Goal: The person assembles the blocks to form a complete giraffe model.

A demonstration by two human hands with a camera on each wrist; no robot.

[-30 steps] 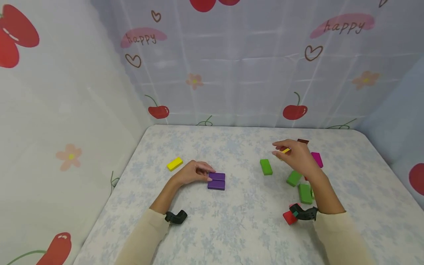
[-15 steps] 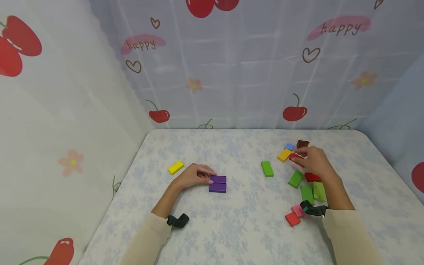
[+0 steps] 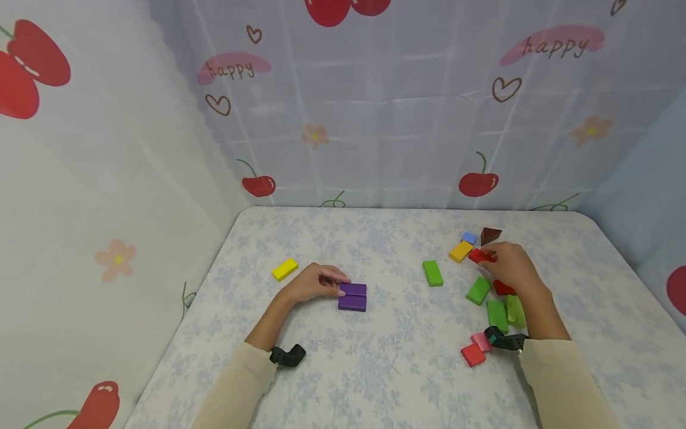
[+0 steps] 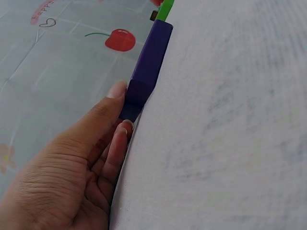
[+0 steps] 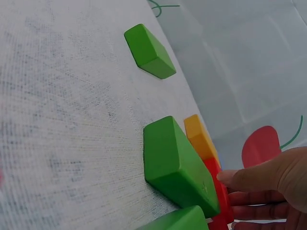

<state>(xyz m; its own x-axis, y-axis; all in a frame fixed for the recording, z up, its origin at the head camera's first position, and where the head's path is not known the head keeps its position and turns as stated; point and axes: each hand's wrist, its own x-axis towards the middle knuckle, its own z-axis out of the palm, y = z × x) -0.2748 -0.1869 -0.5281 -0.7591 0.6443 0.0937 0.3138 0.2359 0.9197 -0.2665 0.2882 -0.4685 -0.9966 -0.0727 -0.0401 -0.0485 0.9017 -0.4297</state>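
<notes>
Two purple blocks (image 3: 352,303) lie side by side, long edges together, in the middle of the table. My left hand (image 3: 312,282) pinches the farther one at its left end, thumb near the seam and index finger at the far corner. In the left wrist view, the thumb and fingertips sit right at the end of the purple blocks (image 4: 149,57). On the right, my right hand (image 3: 511,266) holds a red block (image 3: 479,256) between thumb and fingers. An orange block (image 3: 461,251) lies just left of it, and a green block (image 5: 180,167) nearer to me.
A yellow block (image 3: 285,269) lies left of my left hand. Around the right hand are a brown triangular block (image 3: 490,236), a blue block (image 3: 468,238), several green blocks (image 3: 433,273) and another red block (image 3: 502,288). Closer in are pink (image 3: 481,341) and red (image 3: 473,356) pieces.
My right hand has moved right and toward me, from above the orange block to the red block, and its fingers have closed on it. The left hand has stayed at the purple blocks.
</notes>
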